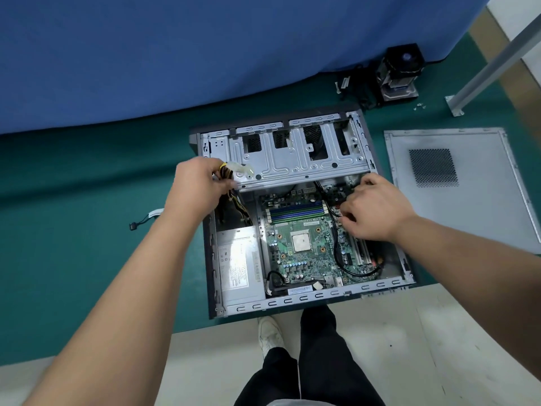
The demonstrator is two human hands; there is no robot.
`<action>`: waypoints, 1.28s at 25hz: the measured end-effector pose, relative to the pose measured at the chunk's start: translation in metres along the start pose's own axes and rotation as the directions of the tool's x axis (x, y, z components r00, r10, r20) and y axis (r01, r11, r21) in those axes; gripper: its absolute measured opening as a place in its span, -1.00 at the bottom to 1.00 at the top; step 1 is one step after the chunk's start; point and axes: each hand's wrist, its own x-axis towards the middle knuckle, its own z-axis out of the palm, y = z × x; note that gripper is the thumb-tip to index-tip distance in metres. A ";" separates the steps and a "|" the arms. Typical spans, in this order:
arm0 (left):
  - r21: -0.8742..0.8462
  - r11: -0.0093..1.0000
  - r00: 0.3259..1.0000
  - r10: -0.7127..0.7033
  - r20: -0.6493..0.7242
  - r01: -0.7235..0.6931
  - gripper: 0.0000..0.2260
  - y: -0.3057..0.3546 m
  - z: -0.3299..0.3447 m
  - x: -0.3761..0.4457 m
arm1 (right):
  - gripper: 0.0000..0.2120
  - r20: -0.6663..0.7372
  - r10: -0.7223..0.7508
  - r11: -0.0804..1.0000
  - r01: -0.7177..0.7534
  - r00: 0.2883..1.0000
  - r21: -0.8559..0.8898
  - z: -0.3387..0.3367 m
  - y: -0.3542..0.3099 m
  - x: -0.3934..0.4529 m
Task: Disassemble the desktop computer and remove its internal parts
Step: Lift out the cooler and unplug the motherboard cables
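Both forearms reach up from the bottom corners of the frame toward the open computer case [380, 284], which lies on its side at centre on the green mat [87, 230]. At the case's upper left the left hand [199, 186] has its fingers curled round a bundle of yellow and black power cables [227, 173], the white connector [241, 169] poking out past its knuckles over the metal drive cage [292, 153]. That bundle runs down and toward the lower left into the power supply [240, 265], so its long axis points from the grip back to the supply, and the left hand is plainly the nearer one to it. Right of centre, the right hand [371, 209] curls its fingertips down onto the right edge of the motherboard [304, 253], seemingly pinching a small plug or cable; what exactly it holds is hidden beneath the fingers. Freeing that connector looks like the next move. Farther out lie the side panel [456, 206] at right, a removed cooler [398, 73] at upper right, and a loose cable [143, 219] at left
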 end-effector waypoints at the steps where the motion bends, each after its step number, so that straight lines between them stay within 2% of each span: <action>1: 0.007 1.000 0.999 0.002 0.033 -0.002 -0.81 0.003 -0.001 0.004 | -0.55 0.001 0.000 1.000 0.000 1.000 -0.002 0.000 0.001 0.000; 11: 0.101 0.995 0.978 -0.036 0.207 0.015 -0.86 0.026 -0.011 0.025 | -0.56 -0.008 -0.004 1.000 0.004 1.000 0.001 0.000 0.001 0.000; 15: 0.110 0.994 0.981 -0.029 0.190 0.008 -0.83 0.029 -0.010 0.029 | -0.56 -0.016 0.001 1.000 -0.001 1.000 0.011 -0.001 0.000 0.000; 18: 0.004 0.998 0.987 -0.068 0.147 0.068 -0.71 0.027 0.000 0.025 | -0.56 -0.021 0.006 1.000 -0.006 1.000 0.015 -0.001 0.001 0.000; 20: -0.057 0.996 0.996 -0.071 0.063 0.074 -0.70 0.024 0.009 0.022 | -0.56 -0.024 0.006 1.000 -0.006 1.000 0.016 -0.001 0.001 -0.001; 22: -0.029 0.999 0.999 -0.023 -0.023 0.022 -0.77 0.021 0.018 0.017 | -0.56 -0.022 0.006 1.000 -0.006 1.000 0.015 -0.001 0.001 0.000; 25: 0.095 0.992 0.993 0.093 -0.076 -0.086 -0.96 0.018 0.031 0.007 | -0.56 -0.017 0.008 1.000 -0.008 1.000 0.022 -0.001 0.001 0.000; 29: 0.143 0.966 0.972 0.227 -0.056 -0.217 -0.85 0.005 0.043 -0.006 | -0.56 -0.023 0.008 1.000 -0.008 1.000 0.020 -0.001 0.002 0.001; 32: 0.256 0.911 0.935 0.349 -0.059 -0.324 -0.76 -0.014 0.049 -0.020 | -0.55 -0.019 0.011 1.000 -0.011 1.000 0.014 0.000 0.000 0.001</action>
